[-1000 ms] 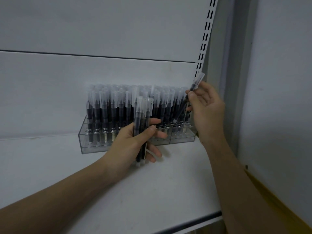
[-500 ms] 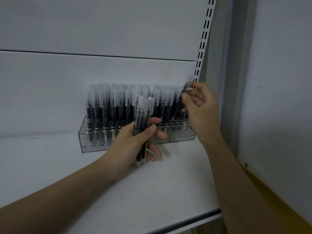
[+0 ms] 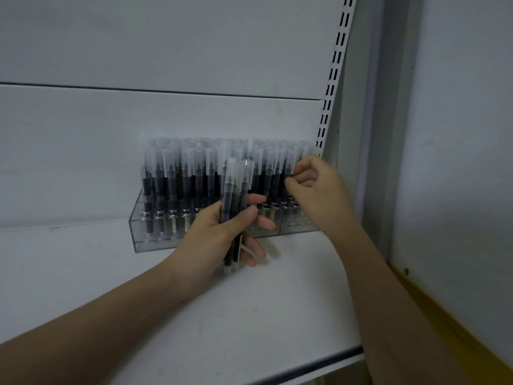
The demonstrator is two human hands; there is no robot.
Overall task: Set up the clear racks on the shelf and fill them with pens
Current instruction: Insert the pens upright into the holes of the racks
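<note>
My left hand grips spare black clear-capped pens, frame centre. My right hand fingers curled at clear plastic rack's right end, pinch unclear. Seat pen vertically, straight down.

Dim, flat, bluish light, no glare; soft shadow under the left hand on the shelf; right hand slightly motion-blurred; wide-angle bending of the slotted upright.
</note>
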